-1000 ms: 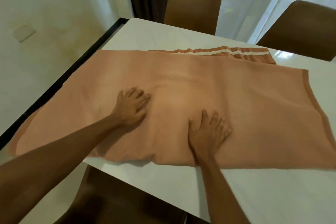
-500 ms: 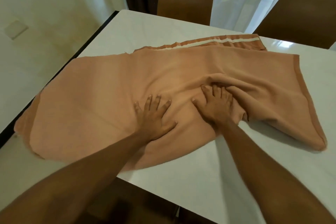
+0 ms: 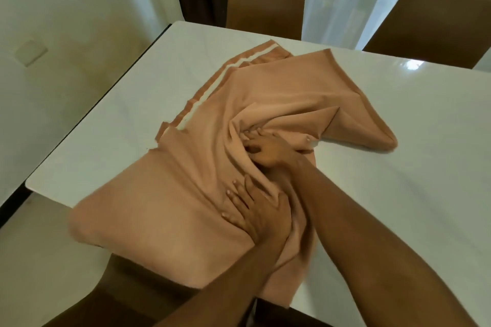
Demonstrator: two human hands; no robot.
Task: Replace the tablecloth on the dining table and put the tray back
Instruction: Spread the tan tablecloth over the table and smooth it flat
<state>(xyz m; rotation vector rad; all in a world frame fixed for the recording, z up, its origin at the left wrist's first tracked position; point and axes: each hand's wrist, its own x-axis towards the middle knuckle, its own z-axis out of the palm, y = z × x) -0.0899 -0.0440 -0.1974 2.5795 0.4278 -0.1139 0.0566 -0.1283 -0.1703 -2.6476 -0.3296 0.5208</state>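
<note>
Two hands work the tablecloth (image 3: 164, 210), bunched at the near edge: the left hand (image 3: 256, 214) presses it flat, the right hand (image 3: 269, 152) clutches a fold. Gathering seems underway; next, lift it off the table (image 3: 411, 167).

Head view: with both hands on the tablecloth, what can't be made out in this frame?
- Tray: nowhere in the head view, so its place is unknown.
- Right hand: fingertips buried in folds of the tablecloth; how much cloth it grips is unclear.
- Left hand: palm hidden against the cloth.
- Table: right end cut off by the frame edge; part of the near edge covered by the cloth.
</note>
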